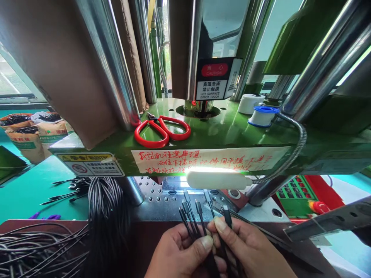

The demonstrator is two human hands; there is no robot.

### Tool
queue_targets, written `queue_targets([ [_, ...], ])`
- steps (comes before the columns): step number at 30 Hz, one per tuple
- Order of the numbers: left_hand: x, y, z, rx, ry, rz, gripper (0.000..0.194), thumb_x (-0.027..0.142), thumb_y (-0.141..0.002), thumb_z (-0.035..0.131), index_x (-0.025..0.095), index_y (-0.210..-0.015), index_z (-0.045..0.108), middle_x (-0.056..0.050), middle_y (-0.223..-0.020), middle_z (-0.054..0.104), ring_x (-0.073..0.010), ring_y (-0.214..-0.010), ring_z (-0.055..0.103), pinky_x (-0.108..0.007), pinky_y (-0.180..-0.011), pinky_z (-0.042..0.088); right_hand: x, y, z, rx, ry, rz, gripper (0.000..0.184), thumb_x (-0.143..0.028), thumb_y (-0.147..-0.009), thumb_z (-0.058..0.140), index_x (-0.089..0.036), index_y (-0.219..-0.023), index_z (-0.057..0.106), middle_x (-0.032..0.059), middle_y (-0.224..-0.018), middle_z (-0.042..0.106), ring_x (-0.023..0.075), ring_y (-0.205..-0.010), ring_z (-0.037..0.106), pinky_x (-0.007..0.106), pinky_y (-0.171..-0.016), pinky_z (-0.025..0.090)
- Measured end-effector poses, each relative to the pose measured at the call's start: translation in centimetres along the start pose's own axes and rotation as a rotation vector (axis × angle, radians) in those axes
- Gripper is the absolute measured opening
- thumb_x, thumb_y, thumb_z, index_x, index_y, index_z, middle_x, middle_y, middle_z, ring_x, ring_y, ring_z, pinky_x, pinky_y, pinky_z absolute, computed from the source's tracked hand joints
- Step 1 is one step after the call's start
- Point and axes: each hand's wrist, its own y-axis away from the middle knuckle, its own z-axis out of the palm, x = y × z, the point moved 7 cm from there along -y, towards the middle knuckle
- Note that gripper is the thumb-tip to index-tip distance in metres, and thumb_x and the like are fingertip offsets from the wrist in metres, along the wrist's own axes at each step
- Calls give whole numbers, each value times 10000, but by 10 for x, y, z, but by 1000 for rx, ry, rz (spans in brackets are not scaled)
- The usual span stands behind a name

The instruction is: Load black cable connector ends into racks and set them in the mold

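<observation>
Low in the head view, my left hand pinches several black cables whose connector ends fan upward. Close against it, my right hand has thumb and fingers closed on more of the black cables, including one connector end standing up beside the index finger. The metal tips point toward the machine's perforated metal plate. Lower down, the cables run behind my fingers and out of sight. A thick bundle of black cables hangs to the left of my hands.
Above my hands is a green machine ledge bearing red-handled scissors, a white thread spool and a blue-rimmed spool. A lit lamp hangs below it. A hot-surface sign stands behind. Loose cables lie left; a red-and-green button panel sits right.
</observation>
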Motion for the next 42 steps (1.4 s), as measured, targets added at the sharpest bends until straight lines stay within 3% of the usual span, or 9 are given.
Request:
queue_targets([
  [12,1,-5,-5,-35,-30,8,425,339,-623,839,110,-946,684,-93,-852,696,-150,-654,662,-355,-704,561,-5,1,2,-33,-17,-41,436,-572,-733,693,-162,-879,673,14,-689,605,151,-637,578,272,-570,485],
  [20,7,0,1,-26,-23,3,413,308,-623,842,108,-958,705,-84,-876,693,-138,-662,657,-304,-687,549,-7,1,7,-67,-67,-52,410,-565,-721,707,-169,-816,657,-7,-642,582,117,-539,535,257,-518,473],
  [29,6,1,1,-19,-6,10,364,286,-642,830,96,-925,700,-67,-811,671,-131,-641,645,-298,-671,550,-9,2,4,-47,28,-55,430,-581,-731,686,-158,-806,650,3,-673,585,141,-624,569,244,-557,473],
  [36,6,0,4,-35,-15,17,362,318,-642,826,98,-894,687,-54,-775,656,-130,-624,638,-304,-667,542,-5,0,5,-43,54,-46,416,-578,-763,655,-166,-771,601,-10,-652,576,118,-554,542,239,-518,469],
  [42,7,-1,3,-53,-115,50,381,373,-641,818,108,-854,646,-40,-624,644,-125,-563,612,-281,-630,506,-9,2,16,-104,-43,-60,377,-496,-692,761,-158,-795,628,-36,-610,567,68,-452,483,188,-444,410],
])
